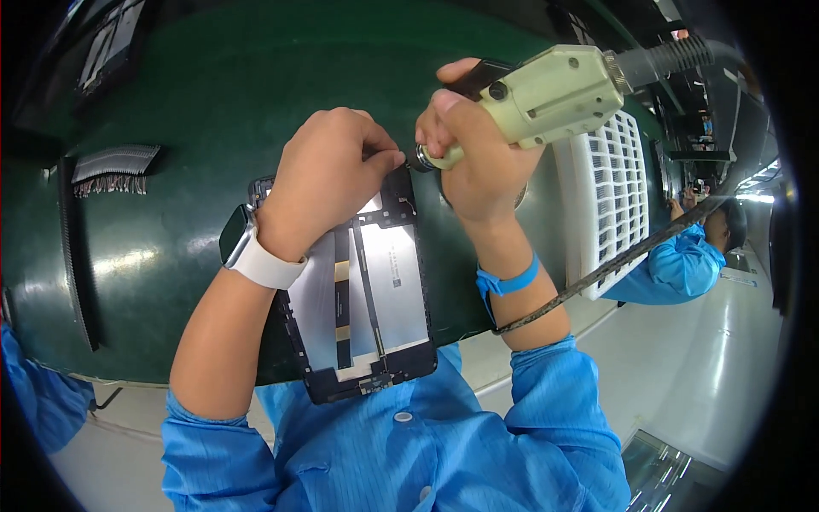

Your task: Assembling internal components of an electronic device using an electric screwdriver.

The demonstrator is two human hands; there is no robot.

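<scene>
A tablet's opened inner assembly (397,282), with a black frame, silvery panels and dark ribbon cables, lies tilted across the table's near edge. My left hand (328,175) rests over its upper part, thumb and forefinger pinched together at the far right corner. Whatever those fingertips may hold is too small to make out. Wrapped in my right hand (478,149) is a pale green electric screwdriver (559,98) with a black lever. Its metal-collared tip points left, close to my left fingertips and the assembly's corner. The bit's end is hidden.
A white grid tray (614,200) stands at right. A cord (614,260) runs from my right wrist's blue strap (512,279). Small dark strip parts (115,166) and a long black strip (75,256) lie left. Other people's blue sleeves (687,264) show at both sides.
</scene>
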